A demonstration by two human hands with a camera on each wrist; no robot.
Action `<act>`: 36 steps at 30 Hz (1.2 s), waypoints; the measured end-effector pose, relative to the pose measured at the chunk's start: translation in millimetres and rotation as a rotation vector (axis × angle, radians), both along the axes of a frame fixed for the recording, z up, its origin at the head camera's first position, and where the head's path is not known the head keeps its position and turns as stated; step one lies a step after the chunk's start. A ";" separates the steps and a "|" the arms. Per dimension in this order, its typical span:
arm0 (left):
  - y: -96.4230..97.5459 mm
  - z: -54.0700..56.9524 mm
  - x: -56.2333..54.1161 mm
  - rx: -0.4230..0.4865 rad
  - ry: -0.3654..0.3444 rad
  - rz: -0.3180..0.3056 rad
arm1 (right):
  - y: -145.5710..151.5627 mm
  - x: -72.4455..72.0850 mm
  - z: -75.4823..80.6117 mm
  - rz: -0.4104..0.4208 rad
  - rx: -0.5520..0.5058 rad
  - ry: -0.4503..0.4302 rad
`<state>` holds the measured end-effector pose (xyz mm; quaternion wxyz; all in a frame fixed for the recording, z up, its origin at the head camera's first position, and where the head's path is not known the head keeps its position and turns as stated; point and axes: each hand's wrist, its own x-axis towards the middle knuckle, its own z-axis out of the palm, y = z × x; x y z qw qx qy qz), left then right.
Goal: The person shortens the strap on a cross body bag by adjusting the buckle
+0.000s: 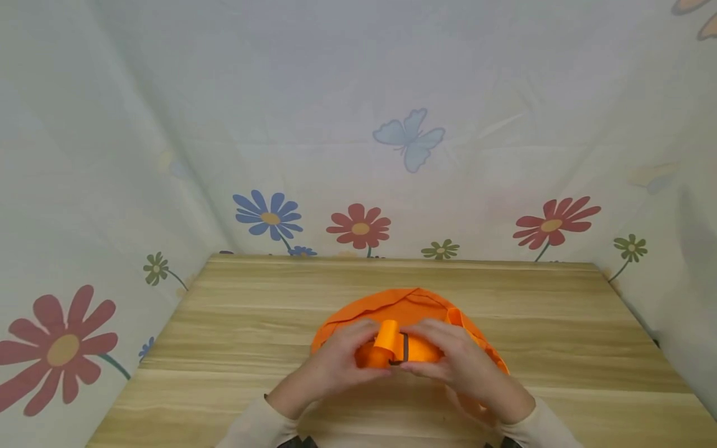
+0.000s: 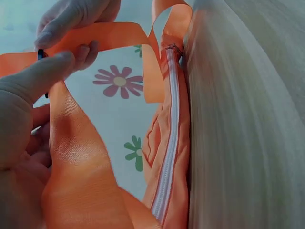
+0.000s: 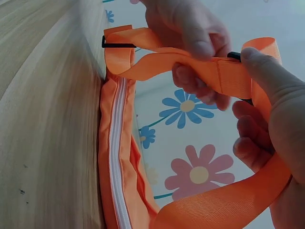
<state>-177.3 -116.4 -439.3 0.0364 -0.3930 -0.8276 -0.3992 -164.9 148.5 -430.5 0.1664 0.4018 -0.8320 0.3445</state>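
An orange zippered fabric bag lies on the wooden table, with its white zipper facing the wrist cameras. Above it, both hands hold its orange webbing strap at a dark slide buckle. My left hand pinches the strap on the left side of the buckle, where a loop of webbing stands up. On the other side, my right hand grips the strap, fingertips close to the buckle. In the right wrist view, the right thumb presses the webbing beside the buckle.
A second black fitting sits at the strap's end near the zipper. The wood-grain table extends around the bag. A pale curtain printed with flowers and a butterfly hangs behind and at both sides.
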 end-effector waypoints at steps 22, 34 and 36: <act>-16.8 7.1 3.9 -0.175 0.158 0.073 | 6.3 -3.9 -2.6 -0.006 -0.007 0.060; -44.8 4.6 2.0 -0.166 0.193 0.077 | 13.3 -2.2 1.9 -0.069 0.033 0.052; -48.6 5.6 2.1 -0.166 0.189 0.069 | 14.1 -2.3 2.0 -0.064 0.032 0.040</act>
